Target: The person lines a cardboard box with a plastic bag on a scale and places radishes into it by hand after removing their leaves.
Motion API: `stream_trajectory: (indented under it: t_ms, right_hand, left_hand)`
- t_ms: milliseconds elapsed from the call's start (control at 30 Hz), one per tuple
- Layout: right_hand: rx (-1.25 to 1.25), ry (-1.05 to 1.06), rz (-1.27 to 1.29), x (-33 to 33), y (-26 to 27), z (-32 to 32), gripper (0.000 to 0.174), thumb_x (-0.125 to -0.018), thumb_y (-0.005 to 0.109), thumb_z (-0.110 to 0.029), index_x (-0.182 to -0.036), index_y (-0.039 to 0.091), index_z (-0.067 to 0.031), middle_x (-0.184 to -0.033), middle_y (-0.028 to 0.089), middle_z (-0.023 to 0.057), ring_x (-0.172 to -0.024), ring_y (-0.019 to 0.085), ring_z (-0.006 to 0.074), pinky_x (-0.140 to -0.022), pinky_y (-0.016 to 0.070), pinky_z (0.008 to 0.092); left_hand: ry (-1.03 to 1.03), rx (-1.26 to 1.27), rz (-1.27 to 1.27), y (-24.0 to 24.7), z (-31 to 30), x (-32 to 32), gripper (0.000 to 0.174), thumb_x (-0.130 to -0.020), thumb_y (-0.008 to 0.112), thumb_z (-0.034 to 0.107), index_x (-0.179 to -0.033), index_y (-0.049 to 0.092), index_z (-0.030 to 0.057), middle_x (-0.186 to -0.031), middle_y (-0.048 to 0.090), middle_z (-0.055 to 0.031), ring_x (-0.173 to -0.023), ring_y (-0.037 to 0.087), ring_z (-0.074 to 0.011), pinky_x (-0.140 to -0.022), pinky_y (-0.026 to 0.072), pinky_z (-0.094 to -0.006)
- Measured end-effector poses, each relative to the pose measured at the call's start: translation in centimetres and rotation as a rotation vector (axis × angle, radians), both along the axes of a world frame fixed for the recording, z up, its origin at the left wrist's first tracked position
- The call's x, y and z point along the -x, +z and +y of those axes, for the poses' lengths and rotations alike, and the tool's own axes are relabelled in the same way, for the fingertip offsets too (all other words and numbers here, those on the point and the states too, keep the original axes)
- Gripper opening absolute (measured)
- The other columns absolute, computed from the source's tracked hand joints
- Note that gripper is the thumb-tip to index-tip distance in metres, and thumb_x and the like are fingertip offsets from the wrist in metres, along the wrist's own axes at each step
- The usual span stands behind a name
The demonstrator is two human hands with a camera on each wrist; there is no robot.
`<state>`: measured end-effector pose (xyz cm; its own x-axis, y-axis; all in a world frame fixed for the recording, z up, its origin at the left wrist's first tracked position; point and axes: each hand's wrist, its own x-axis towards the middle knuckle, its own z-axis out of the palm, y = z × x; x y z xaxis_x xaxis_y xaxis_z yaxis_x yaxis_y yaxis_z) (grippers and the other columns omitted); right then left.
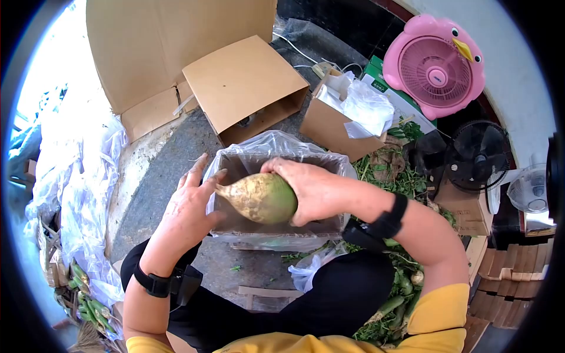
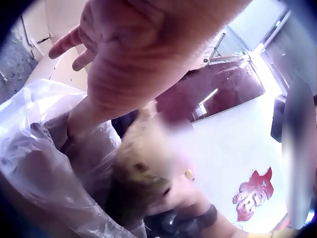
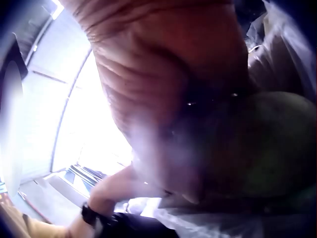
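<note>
Grey floor (image 1: 147, 203) lies around a plastic-draped cardboard box (image 1: 250, 238), with a pink, bird-faced fan (image 1: 436, 76) well apart from it. Over the box's opening, the grip of the right hand (image 1: 315, 189) is clamped on the broad green end of a radish (image 1: 258, 200); the left hand (image 1: 187, 213), its grip spread apart, is beside the pale tip.

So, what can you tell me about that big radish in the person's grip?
The radish is plump and rounded, green at its broad end and pale yellowish, rough and blotchy towards the other, which narrows to a thin tip. It looks whole and unpeeled. It lies roughly sideways over the plastic-lined box, its broad end in the grip of the right hand. The tip points towards the left hand; whether they touch is unclear.
</note>
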<state>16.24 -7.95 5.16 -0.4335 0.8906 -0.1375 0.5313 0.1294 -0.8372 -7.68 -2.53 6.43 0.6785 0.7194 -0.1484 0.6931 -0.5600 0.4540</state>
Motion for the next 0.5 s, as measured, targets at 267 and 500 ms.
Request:
stream_trajectory:
  t_ms: [267,500]
  right_hand:
    - [0.248,0.090,-0.613,2.8,-5.5,2.7,0.073,-0.048,0.072,-0.009,-0.113,0.041,0.0077,-0.101,0.055,0.0237,-0.099,0.053,0.0352,-0.083,0.0455,0.0357]
    - [0.163,0.057,-0.752,3.3,-11.2,3.8,0.072,-0.052,0.073,-0.011,-0.114,0.041,0.0057,-0.105,0.055,0.0229,-0.102,0.053,0.0331,-0.085,0.0450,0.0357]
  left_hand:
    - [-0.038,-0.003,-0.022,-0.7,0.0,0.5,0.067,-0.062,0.070,0.006,-0.124,0.044,0.0060,-0.136,0.033,-0.0150,-0.119,0.038,-0.0347,-0.098,0.0356,-0.0383]
    - [-0.061,-0.012,0.011,-1.0,-0.1,0.6,0.067,-0.065,0.069,0.008,-0.126,0.042,0.0040,-0.137,0.034,-0.0127,-0.119,0.039,-0.0339,-0.097,0.0360,-0.0406]
